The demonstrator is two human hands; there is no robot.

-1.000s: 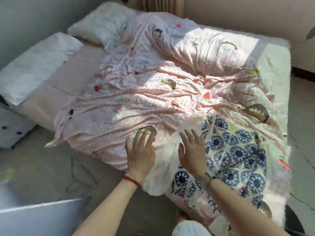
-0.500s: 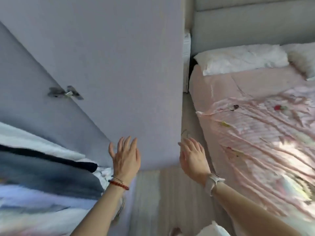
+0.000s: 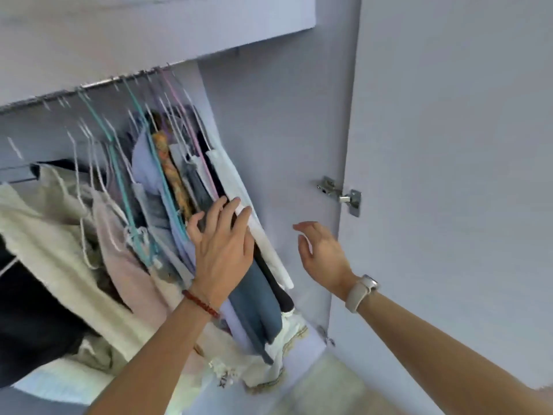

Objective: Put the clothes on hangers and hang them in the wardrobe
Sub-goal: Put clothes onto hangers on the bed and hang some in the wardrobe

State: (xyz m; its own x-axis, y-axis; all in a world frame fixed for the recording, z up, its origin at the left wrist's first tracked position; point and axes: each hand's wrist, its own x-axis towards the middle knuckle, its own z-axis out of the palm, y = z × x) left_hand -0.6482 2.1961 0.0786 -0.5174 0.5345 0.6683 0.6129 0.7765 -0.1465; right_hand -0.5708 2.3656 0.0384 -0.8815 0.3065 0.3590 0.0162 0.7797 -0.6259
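The left hand (image 3: 223,250) lay with fingers spread flat on the hanging clothes (image 3: 191,187) in the wardrobe (image 3: 269,121), holding nothing; the right hand (image 3: 324,256) hovered loose and empty beside them. Pushing hard could have slipped crowded hangers (image 3: 119,163) off the rail (image 3: 98,83).

Both your arms reach forward and up, forearms bare. Your left hand (image 3: 223,250) is held flat, back toward you, with its fingers (image 3: 230,214) straight and slightly spread, the thumb splayed out to the left (a red bead bracelet sits at that wrist). Your right hand (image 3: 324,256) is turned edge-on, palm facing left, with its fingers loosely bent and holding nothing; a pale watch circles its wrist.
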